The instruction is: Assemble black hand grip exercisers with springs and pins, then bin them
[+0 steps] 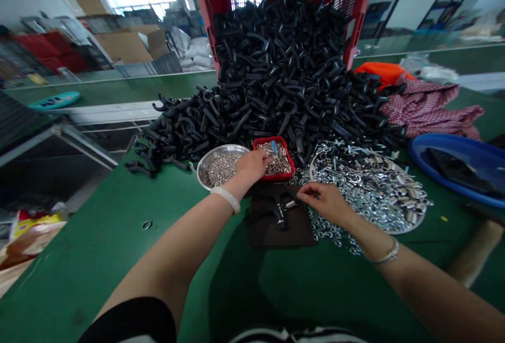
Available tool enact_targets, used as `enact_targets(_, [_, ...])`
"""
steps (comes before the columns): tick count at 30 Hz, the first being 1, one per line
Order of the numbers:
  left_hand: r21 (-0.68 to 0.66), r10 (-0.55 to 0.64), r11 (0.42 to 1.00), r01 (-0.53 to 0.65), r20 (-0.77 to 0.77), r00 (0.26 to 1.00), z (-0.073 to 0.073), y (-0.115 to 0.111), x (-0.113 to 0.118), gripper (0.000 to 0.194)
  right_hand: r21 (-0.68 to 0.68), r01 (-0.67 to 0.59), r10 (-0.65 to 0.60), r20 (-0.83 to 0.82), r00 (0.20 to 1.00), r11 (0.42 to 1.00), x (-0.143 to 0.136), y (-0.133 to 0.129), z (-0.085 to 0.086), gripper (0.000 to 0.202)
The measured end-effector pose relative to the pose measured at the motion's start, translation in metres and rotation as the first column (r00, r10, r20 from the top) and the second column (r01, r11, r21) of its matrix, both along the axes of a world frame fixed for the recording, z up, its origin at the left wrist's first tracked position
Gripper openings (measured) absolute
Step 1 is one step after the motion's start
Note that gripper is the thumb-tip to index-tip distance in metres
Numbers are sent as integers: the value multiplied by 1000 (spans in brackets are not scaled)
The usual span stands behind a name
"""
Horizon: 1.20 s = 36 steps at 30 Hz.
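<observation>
My left hand point(252, 166) reaches over the left edge of a red tray point(292, 167) of small screws, its fingertips pinched among them; what they hold is too small to make out. A round metal dish point(202, 170) of tiny parts lies beside that wrist. My right hand point(321, 199) has thumb and fingertips together at the right side of a dark mat point(282, 238). On the mat lies a black curved part point(281, 224) with a spring point(291, 204) next to it. Whatever the right fingertips grip is hidden.
Black curved parts point(268, 96) spill from a red crate point(205, 6) behind. At right are a plate point(414, 225) heaped with metal pieces, a blue basin point(418, 148) and checked cloth point(430, 106). A ring point(147, 225) lies left. Another person's forearm point(479, 248) shows far right.
</observation>
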<state>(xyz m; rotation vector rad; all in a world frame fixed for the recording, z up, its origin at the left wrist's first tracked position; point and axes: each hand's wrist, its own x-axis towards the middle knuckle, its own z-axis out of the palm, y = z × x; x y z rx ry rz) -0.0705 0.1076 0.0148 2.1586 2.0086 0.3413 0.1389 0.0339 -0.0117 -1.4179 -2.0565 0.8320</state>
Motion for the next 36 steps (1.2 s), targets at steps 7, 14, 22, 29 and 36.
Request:
enact_targets(7, [52,48,997,-53,92,995,-6,-5,-3,23,178,-63,24,217,976,982,-5,-2,-3,14])
enact_targets(14, [-36,-222,967,254,376,900,-6,-26,-9,20,429,-228,19,439,898,874,-6,-10,-16,18])
enact_targets(22, [-270,-60,910,316,667,742,-14,-64,-11,12,476,-282,-108,640,761,833,1,-34,-19,34])
enact_targets(29, [-425,128,842,333,756,642,-6,-69,-5,16,448,-234,-92,595,799,863,3,-36,-25,38])
enact_targets(36, [-286,-199,895,342,430,881,-7,-62,-2,12,430,-204,-57,521,852,879,5,-33,-29,37])
